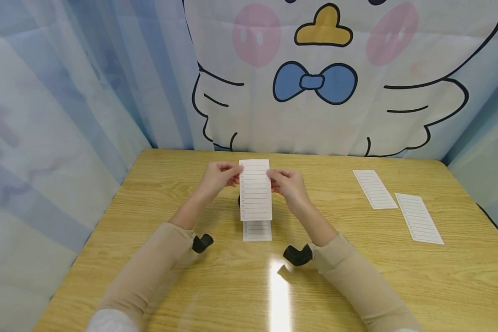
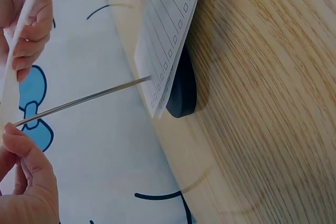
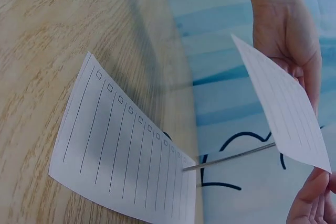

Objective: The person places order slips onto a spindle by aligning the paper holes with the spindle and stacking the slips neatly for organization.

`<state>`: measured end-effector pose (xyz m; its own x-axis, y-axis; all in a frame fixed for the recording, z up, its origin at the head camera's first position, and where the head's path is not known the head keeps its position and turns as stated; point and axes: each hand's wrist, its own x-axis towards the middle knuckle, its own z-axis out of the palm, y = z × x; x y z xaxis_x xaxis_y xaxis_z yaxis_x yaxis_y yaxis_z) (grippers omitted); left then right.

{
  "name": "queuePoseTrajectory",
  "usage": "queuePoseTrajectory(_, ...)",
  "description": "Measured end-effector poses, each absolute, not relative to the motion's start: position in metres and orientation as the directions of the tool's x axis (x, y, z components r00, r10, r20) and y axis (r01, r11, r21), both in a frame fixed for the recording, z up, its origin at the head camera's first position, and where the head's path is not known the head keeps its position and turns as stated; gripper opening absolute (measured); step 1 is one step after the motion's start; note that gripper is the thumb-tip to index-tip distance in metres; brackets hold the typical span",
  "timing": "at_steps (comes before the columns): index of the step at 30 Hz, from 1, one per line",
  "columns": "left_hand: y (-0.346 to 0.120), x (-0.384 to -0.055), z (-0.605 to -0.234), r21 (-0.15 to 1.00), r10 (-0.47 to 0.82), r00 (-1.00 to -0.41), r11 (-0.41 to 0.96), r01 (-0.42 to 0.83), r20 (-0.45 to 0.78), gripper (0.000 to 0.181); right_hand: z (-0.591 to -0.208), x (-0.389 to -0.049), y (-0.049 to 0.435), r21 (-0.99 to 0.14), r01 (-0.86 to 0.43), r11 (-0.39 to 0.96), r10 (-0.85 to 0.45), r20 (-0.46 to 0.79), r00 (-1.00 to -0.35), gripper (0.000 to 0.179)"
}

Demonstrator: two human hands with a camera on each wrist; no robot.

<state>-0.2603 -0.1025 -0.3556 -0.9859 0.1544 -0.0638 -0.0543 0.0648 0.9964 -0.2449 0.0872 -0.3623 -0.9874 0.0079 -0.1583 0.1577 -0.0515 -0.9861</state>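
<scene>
White rectangular checklist paper slip (image 1: 255, 190), head-view centre: I've left hand (image 1: 217, 177) and right hand (image 1: 290, 185) pinching its side edges, near thin silver metal rod (image 2: 84, 101).

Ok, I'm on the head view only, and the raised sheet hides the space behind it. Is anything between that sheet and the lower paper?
Observer: Yes. Both wrist views show a thin metal rod spanning the gap from the lower paper to the raised sheet. I can't tell whether it pierces the raised one.
Operator: Got it. And what is the lower paper resting on? I can't make that out from here.
Observer: The left wrist view shows a dark, rounded base under it, on the wooden table.
</scene>
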Motion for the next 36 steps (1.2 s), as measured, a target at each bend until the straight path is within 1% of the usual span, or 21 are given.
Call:
queuePoseTrajectory(7,-0.102,-0.261,-0.358,0.997,0.162,-0.984,0.043,-0.065,-0.071,0.022,-0.363,-0.248,0.087,-0.979,0.19,-0.068,0.007,-0.191,-0.982,0.03)
queuePoseTrajectory(13,-0.101,-0.264,-0.359,0.997,0.156,-0.985,0.002,-0.072,-0.072,0.024,-0.361,-0.25,0.087,-0.979,0.187,-0.077,0.0,-0.188,-0.982,0.031)
queuePoseTrajectory(18,-0.101,-0.265,-0.361,0.997,0.163,-0.984,0.027,-0.073,-0.077,0.023,-0.364,-0.25,0.088,-0.981,0.187,-0.058,-0.022,-0.186,-0.982,0.029)
queuePoseTrajectory(23,-0.1,-0.264,-0.364,0.997,0.169,-0.984,0.063,-0.049,-0.059,0.023,-0.368,-0.252,0.088,-0.98,0.194,-0.043,-0.046,-0.192,-0.98,0.028)
queuePoseTrajectory(28,-0.097,-0.265,-0.364,0.994,0.163,-0.985,0.102,-0.035,-0.051,0.023,-0.37,-0.253,0.087,-0.978,0.209,-0.021,-0.044,-0.208,-0.977,0.029)
queuePoseTrajectory(32,-0.096,-0.266,-0.365,0.994,0.156,-0.987,0.104,-0.03,-0.046,0.023,-0.37,-0.255,0.086,-0.977,0.212,-0.006,-0.049,-0.211,-0.976,0.031)
queuePoseTrajectory(36,-0.096,-0.266,-0.371,0.989,0.145,-0.988,0.145,-0.032,-0.053,0.021,-0.374,-0.256,0.087,-0.978,0.21,0.014,-0.049,-0.21,-0.976,0.03)
